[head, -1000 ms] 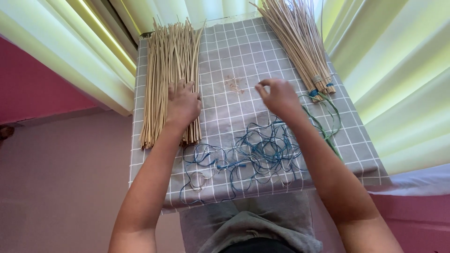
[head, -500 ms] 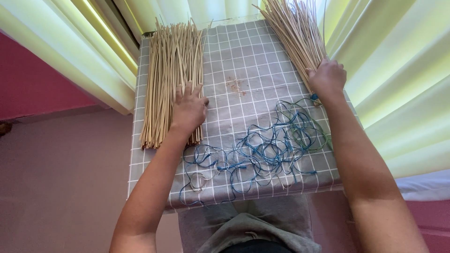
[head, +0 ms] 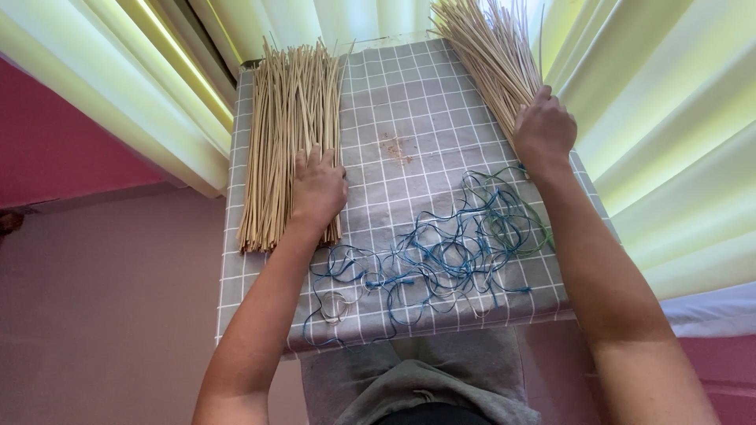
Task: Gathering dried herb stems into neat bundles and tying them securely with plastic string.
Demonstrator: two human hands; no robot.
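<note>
I count two bundles of pale sticks. Left hand (head: pixel 319 187) lies flat, fingers together, on the left bundle (head: pixel 287 142). Right hand (head: pixel 542 130) curls over the right bundle (head: pixel 492 55). One blue-green string tangle (head: pixel 441 248) lies between my forearms on the checked table (head: pixel 409 102).

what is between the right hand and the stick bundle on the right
Nothing visible. The right hand already rests on the lower end of the right stick bundle. The blue strings lie nearer the person, behind the hand. The left hand lies flat on the left bundle.
</note>
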